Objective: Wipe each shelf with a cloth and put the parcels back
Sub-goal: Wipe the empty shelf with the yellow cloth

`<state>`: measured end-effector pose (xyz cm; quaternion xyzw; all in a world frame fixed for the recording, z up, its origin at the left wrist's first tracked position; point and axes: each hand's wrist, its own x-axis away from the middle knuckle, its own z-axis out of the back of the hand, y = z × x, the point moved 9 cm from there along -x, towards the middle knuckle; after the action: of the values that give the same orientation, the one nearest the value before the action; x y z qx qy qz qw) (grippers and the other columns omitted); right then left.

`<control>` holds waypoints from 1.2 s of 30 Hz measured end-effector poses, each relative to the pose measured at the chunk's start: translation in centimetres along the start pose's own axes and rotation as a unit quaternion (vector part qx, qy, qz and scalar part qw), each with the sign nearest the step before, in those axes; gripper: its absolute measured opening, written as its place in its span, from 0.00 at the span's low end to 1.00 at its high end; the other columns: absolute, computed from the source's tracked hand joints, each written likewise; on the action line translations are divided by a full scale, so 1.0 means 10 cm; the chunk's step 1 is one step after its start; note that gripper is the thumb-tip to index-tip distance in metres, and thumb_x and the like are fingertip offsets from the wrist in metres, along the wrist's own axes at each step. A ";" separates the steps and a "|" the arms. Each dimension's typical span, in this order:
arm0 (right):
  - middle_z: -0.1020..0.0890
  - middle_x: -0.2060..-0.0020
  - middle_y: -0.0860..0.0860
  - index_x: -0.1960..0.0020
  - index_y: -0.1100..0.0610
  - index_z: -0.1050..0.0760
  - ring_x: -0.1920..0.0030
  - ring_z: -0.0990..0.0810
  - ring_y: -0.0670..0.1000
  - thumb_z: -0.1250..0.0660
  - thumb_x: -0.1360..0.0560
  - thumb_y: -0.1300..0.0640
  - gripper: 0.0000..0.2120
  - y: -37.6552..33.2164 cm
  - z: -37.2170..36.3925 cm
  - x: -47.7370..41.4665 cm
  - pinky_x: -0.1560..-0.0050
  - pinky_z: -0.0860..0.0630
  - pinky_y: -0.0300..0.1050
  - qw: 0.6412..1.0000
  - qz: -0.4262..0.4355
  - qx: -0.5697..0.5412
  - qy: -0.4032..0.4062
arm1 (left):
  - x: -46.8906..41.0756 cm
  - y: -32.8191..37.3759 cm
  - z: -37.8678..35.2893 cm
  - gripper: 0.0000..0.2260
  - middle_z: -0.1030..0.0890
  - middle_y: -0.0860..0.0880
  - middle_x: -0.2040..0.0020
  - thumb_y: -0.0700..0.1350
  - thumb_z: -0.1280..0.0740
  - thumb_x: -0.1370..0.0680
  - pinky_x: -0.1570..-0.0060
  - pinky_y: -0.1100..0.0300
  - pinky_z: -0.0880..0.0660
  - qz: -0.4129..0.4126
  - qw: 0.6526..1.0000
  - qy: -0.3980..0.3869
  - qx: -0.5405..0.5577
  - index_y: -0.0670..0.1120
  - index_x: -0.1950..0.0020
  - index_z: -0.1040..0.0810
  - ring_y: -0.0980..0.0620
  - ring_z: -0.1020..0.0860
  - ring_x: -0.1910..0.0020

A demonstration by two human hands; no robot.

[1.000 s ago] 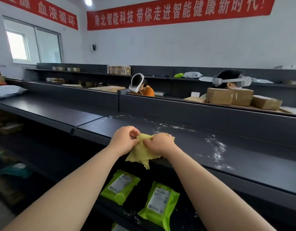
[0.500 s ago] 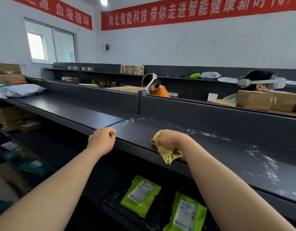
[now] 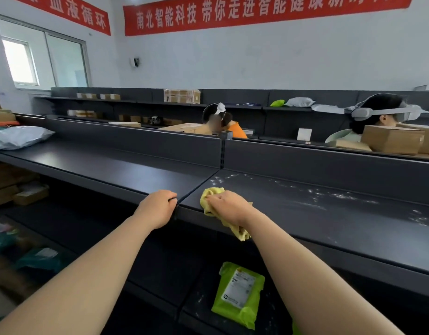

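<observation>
Obs., standing beside the racking.

- Right hand [image 3: 229, 205]: fingers curled down on a bunched yellow cloth [image 3: 209, 197] and pressing it onto the top shelf [image 3: 305, 228], just right of the seam [image 3: 199, 187] between two shelf panels. One tail of the cloth hangs over the front lip.
- Left hand [image 3: 157, 209]: fingers hooked over the shelf's front edge just left of the seam, gripping it as a brace.
- White dust streaks [image 3: 329, 195] run along the back of the right panel and out to the right. The left panel looks dark and even.
- One green parcel [image 3: 238, 292] lies flat on the lower shelf [image 3: 160, 269], below the cloth. A grey poly mailer [image 3: 17, 139] sits at the far left of the top shelf.

Risks (judgement):
- A stroke pulled toward the front lip would drop dust onto the lower shelf and the green parcel.
- Dust pushed left could lodge in the seam.
- The cloth is bunched, so its contact patch is small. Passes may leave strips, mostly at the back wall.
- The hanging tail could catch on the lip.

Writing:
- Red banner [image 3: 257, 13], white characters: 南北智能科技 带你走进智能健康新时代, with the last few cut off at the top.
- Second banner [image 3: 78, 13], left wall: 血液循环 is legible.
- The parcel's white label is printed too small to read.
</observation>
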<state>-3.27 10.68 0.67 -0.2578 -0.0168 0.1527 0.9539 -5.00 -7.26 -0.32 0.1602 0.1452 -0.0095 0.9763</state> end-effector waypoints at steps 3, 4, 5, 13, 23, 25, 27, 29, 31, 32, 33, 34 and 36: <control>0.19 0.51 0.46 0.45 0.46 0.21 0.50 0.23 0.50 0.40 0.25 0.38 0.17 -0.01 -0.03 0.05 0.48 0.24 0.50 0.998 0.028 0.047 0.017 | -0.01 -0.04 0.03 0.15 0.24 0.51 0.36 0.47 0.46 0.17 0.42 0.55 0.29 -0.026 0.999 0.019 0.014 0.49 0.34 0.25 0.50 0.26 0.38; 0.19 0.47 0.47 0.42 0.45 0.21 0.47 0.23 0.50 0.38 0.24 0.40 0.16 -0.02 -0.04 0.08 0.44 0.25 0.52 0.997 0.035 0.059 0.017 | -0.01 -0.04 0.03 0.15 0.25 0.51 0.35 0.47 0.45 0.17 0.42 0.55 0.29 -0.035 0.999 0.022 0.014 0.49 0.34 0.25 0.50 0.26 0.38; 0.19 0.44 0.47 0.41 0.45 0.21 0.44 0.23 0.50 0.38 0.23 0.43 0.14 -0.02 -0.03 0.10 0.41 0.26 0.52 0.997 0.046 0.054 0.017 | 0.00 -0.04 0.04 0.15 0.25 0.51 0.36 0.47 0.45 0.17 0.43 0.55 0.29 -0.044 0.999 0.025 0.010 0.49 0.34 0.25 0.50 0.26 0.39; 0.18 0.44 0.51 0.41 0.41 0.21 0.42 0.21 0.57 0.39 0.25 0.60 0.19 0.06 -0.06 0.13 0.38 0.25 0.53 0.999 0.002 -0.046 0.010 | -0.12 -0.05 0.13 0.12 0.22 0.52 0.44 0.47 0.41 0.19 0.53 0.58 0.27 -0.089 0.994 0.056 0.022 0.50 0.42 0.20 0.50 0.24 0.47; 0.32 0.28 0.50 0.30 0.45 0.30 0.30 0.33 0.54 0.47 0.19 0.56 0.20 -0.07 -0.12 -0.57 0.30 0.37 0.48 0.999 -0.013 0.038 -0.019 | -0.31 -0.12 0.12 0.10 0.24 0.53 0.45 0.50 0.40 0.19 0.55 0.56 0.26 -0.098 0.993 0.055 0.024 0.55 0.45 0.19 0.52 0.26 0.47; 0.35 0.26 0.52 0.26 0.47 0.34 0.28 0.36 0.55 0.50 0.17 0.55 0.21 0.10 -0.04 -0.68 0.28 0.39 0.49 0.996 -0.039 0.074 -0.021 | -0.35 -0.12 0.11 0.11 0.24 0.53 0.43 0.50 0.39 0.19 0.52 0.54 0.24 -0.099 0.993 0.052 0.031 0.55 0.45 0.18 0.51 0.26 0.45; 0.40 0.24 0.53 0.24 0.50 0.39 0.25 0.42 0.56 0.52 0.17 0.55 0.22 0.28 0.07 -0.72 0.27 0.43 0.49 0.992 -0.078 0.093 -0.016 | -0.38 -0.13 0.09 0.11 0.24 0.53 0.42 0.49 0.39 0.19 0.50 0.54 0.24 -0.096 0.994 0.043 0.039 0.55 0.44 0.18 0.51 0.26 0.44; 0.43 0.23 0.54 0.22 0.52 0.44 0.24 0.44 0.56 0.52 0.16 0.56 0.22 0.37 0.12 -0.72 0.27 0.44 0.49 0.990 -0.099 0.103 -0.018 | -0.43 -0.13 0.07 0.11 0.24 0.52 0.42 0.49 0.39 0.19 0.49 0.54 0.24 -0.095 0.994 0.034 0.042 0.55 0.43 0.18 0.50 0.26 0.44; 0.44 0.23 0.54 0.21 0.50 0.50 0.24 0.45 0.57 0.52 0.16 0.53 0.24 0.32 0.07 -0.70 0.28 0.44 0.49 0.990 -0.087 0.106 -0.033 | -0.49 -0.10 0.03 0.11 0.24 0.52 0.41 0.48 0.39 0.19 0.45 0.52 0.25 -0.097 0.994 0.022 0.040 0.55 0.42 0.19 0.49 0.26 0.43; 0.45 0.23 0.54 0.21 0.48 0.50 0.24 0.44 0.57 0.51 0.16 0.51 0.24 0.26 0.02 -0.69 0.27 0.45 0.49 0.992 -0.073 0.100 -0.038 | -0.52 -0.09 0.01 0.12 0.24 0.51 0.41 0.47 0.39 0.19 0.44 0.52 0.25 -0.098 0.994 0.018 0.039 0.54 0.42 0.19 0.48 0.26 0.42; 0.45 0.22 0.54 0.21 0.46 0.50 0.24 0.44 0.57 0.51 0.17 0.49 0.24 0.21 -0.03 -0.69 0.27 0.45 0.49 0.993 -0.055 0.097 -0.044 | -0.55 -0.07 0.00 0.12 0.24 0.51 0.41 0.47 0.39 0.19 0.43 0.52 0.26 -0.098 0.994 0.016 0.040 0.54 0.41 0.19 0.48 0.27 0.42; 0.44 0.22 0.53 0.22 0.45 0.48 0.24 0.43 0.56 0.50 0.17 0.49 0.24 0.17 -0.07 -0.70 0.27 0.45 0.49 0.993 -0.039 0.098 -0.055 | -0.59 -0.04 -0.02 0.12 0.24 0.51 0.41 0.46 0.39 0.19 0.43 0.52 0.26 -0.096 0.994 0.014 0.042 0.53 0.41 0.19 0.47 0.27 0.42; 0.44 0.23 0.51 0.23 0.43 0.45 0.24 0.44 0.55 0.51 0.17 0.51 0.22 0.11 -0.15 -0.77 0.26 0.47 0.50 0.991 -0.015 0.102 -0.079 | -0.66 -0.02 -0.05 0.12 0.24 0.50 0.40 0.46 0.39 0.20 0.42 0.53 0.27 -0.088 0.995 0.013 0.047 0.52 0.41 0.19 0.47 0.27 0.41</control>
<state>-10.74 8.51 -0.82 -0.1457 -0.0805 0.1589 0.9732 -11.51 -7.47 1.11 0.1925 0.1709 -0.1001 0.9611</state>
